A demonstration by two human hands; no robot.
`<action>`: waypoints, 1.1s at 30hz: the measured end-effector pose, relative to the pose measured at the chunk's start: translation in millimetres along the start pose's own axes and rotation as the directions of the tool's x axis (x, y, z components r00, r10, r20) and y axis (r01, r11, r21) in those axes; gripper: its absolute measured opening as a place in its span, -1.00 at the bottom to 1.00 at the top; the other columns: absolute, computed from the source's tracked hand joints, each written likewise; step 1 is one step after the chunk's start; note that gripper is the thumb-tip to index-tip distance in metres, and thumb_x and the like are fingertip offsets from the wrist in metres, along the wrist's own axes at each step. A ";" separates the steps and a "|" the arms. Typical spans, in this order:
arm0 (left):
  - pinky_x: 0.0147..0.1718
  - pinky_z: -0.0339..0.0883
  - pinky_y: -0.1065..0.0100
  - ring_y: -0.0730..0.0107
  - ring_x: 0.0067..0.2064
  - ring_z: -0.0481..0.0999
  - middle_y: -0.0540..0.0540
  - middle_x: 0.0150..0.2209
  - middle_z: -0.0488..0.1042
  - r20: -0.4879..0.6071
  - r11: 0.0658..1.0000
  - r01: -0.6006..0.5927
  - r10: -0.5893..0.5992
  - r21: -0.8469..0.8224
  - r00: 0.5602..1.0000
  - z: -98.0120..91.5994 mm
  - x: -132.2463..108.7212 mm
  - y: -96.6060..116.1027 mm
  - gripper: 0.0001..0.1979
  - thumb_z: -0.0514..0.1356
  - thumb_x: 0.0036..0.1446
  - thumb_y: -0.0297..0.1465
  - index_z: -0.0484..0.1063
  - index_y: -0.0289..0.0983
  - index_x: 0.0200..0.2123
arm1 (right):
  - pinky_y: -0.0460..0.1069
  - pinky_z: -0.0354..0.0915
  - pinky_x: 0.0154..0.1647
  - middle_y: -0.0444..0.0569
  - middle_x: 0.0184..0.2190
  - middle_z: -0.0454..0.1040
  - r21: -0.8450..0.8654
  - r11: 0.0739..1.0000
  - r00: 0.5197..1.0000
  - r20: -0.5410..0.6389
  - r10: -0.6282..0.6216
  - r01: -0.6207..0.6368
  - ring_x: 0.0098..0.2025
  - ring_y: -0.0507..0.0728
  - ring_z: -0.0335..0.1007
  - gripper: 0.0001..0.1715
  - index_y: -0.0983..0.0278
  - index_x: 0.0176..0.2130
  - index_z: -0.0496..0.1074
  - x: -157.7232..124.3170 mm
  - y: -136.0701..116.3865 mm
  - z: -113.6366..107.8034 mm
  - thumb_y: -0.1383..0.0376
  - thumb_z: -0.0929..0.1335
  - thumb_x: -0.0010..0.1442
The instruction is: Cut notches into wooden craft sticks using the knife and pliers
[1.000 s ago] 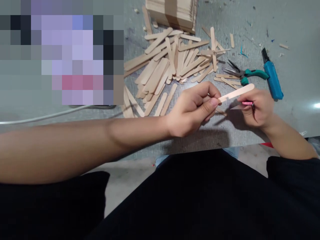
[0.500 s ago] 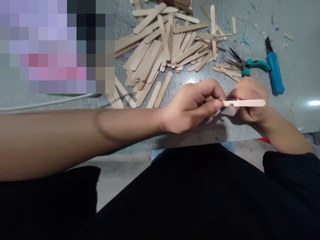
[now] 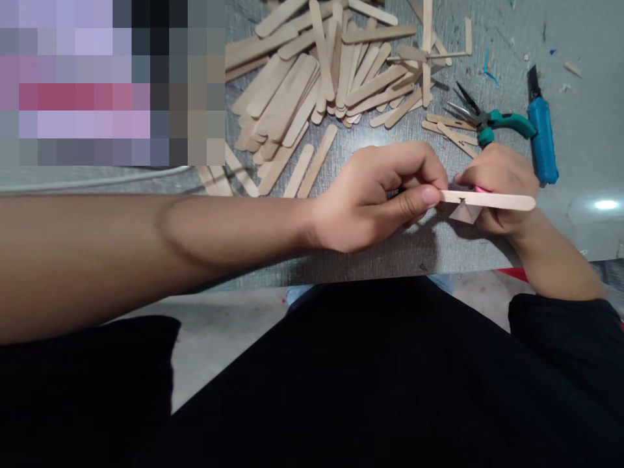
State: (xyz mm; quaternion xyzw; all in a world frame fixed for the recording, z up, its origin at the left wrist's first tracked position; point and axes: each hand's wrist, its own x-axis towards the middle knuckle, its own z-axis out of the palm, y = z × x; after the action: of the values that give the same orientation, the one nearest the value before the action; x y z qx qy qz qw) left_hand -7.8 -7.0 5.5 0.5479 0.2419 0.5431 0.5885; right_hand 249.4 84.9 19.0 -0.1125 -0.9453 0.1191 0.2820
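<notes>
Between thumb and fingers, my left hand (image 3: 380,198) pinches one end of a wooden craft stick (image 3: 511,201), which points level to the right. A small dark notch shows in the stick's lower edge. My right hand (image 3: 502,185) is closed behind the stick around a cutter, of which a bit of pink shows above the stick. Its flat, angular blade (image 3: 467,212) sticks out below the stick at the notch. Most of the cutter is hidden by the stick and fingers.
Loose craft sticks (image 3: 287,97) lie heaped beyond my left hand. An assembly of crossed sticks (image 3: 426,55) stands at the pile's right. Green-handled pliers (image 3: 507,122) and a blue utility knife (image 3: 543,140) lie beyond my right hand. A white cable (image 3: 97,181) runs at left.
The view has shifted slightly. The blade now sits at the notch with its point upward, turned a little from before. Both hands keep their hold.
</notes>
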 end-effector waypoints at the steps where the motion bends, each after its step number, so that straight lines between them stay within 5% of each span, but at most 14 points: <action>1: -0.52 0.31 0.33 0.44 -0.53 0.45 0.01 -0.54 0.52 -0.017 1.000 0.016 -0.016 -0.007 1.000 0.2 0.2 0.4 -0.66 0.59 0.36 -0.14 0.64 -0.22 -0.28 | 0.18 0.35 -0.16 0.00 -0.24 0.68 0.003 1.000 1.000 -0.015 -0.007 0.007 -0.24 0.23 0.55 -0.69 0.09 0.04 0.59 1.7 -1.2 -0.2 0.11 0.27 0.67; 5: -0.50 0.34 0.30 0.41 -0.53 0.48 -0.02 -0.56 0.51 -0.093 0.994 0.094 -0.098 -0.047 0.991 2.0 0.9 2.6 -0.61 0.66 0.25 -0.11 0.66 -0.24 -0.34 | 0.14 0.35 -0.22 -0.04 -0.28 0.65 -0.048 0.997 0.998 -0.042 -0.056 0.054 -0.28 0.18 0.54 -0.69 0.14 0.00 0.58 6.6 -2.8 -0.1 0.15 0.26 0.67; 16: -0.52 0.31 0.40 0.50 -0.54 0.48 0.03 -0.52 0.54 0.007 0.992 -0.117 0.118 -0.034 0.993 -1.4 2.4 1.9 -0.83 0.46 0.43 -0.42 0.61 -0.25 -0.27 | 0.16 0.38 -0.21 -0.03 -0.27 0.67 -0.095 0.995 0.999 0.005 -0.041 0.041 -0.29 0.17 0.54 -0.58 0.16 -0.03 0.56 3.4 -1.4 -6.2 0.09 0.21 0.74; 19: -0.52 0.32 0.38 0.45 -0.54 0.50 -0.01 -0.52 0.53 -0.021 0.996 -0.039 0.038 -0.078 0.999 0.3 2.0 3.9 -0.81 0.50 0.36 -0.41 0.62 -0.28 -0.31 | 0.15 0.39 -0.21 -0.02 -0.31 0.64 -0.152 0.988 0.999 0.036 -0.027 0.032 -0.28 0.16 0.55 -0.51 0.15 -0.05 0.59 0.0 3.1 -7.3 0.04 0.19 0.75; 23: -0.53 0.33 0.35 0.34 -0.49 0.55 0.00 -0.51 0.44 -0.218 0.980 0.101 -0.138 -0.173 0.966 2.7 1.0 5.9 -0.78 0.59 0.23 -0.42 0.63 -0.29 -0.34 | 0.15 0.38 -0.22 -0.04 -0.35 0.58 -0.179 0.984 0.998 0.059 0.017 -0.006 -0.30 0.17 0.53 -0.37 0.11 -0.08 0.59 -5.5 9.5 -6.8 -0.10 0.13 0.75; 28: -0.53 0.32 0.31 0.32 -0.49 0.53 -0.10 -0.51 0.57 -0.085 0.997 0.044 -0.049 -0.067 0.995 0.4 1.5 5.8 -0.71 0.61 0.25 -0.23 0.65 -0.22 -0.38 | 0.13 0.27 -0.28 -0.11 -0.38 0.49 -0.162 0.984 0.997 0.023 -0.069 0.072 -0.37 0.16 0.38 -0.65 0.07 -0.05 0.50 -3.1 12.2 -5.6 0.05 0.21 0.71; 33: -0.49 0.31 0.32 0.34 -0.47 0.54 -0.11 -0.52 0.59 -0.032 1.000 0.015 -0.015 0.010 0.999 -4.6 1.5 4.1 -0.66 0.57 0.32 -0.14 0.66 -0.23 -0.37 | 0.12 0.11 -0.36 -0.14 -0.42 0.34 -0.128 0.981 0.989 0.003 -0.150 0.149 -0.41 0.15 0.22 -0.71 0.09 -0.08 0.42 4.2 8.4 -5.9 0.13 0.21 0.70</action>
State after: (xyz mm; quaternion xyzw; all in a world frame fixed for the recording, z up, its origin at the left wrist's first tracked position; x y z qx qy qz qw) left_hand -13.0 -4.7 8.4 0.5404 0.2579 0.5461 0.5859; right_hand 250.5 95.0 23.5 -0.0595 -0.9559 0.0366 0.2853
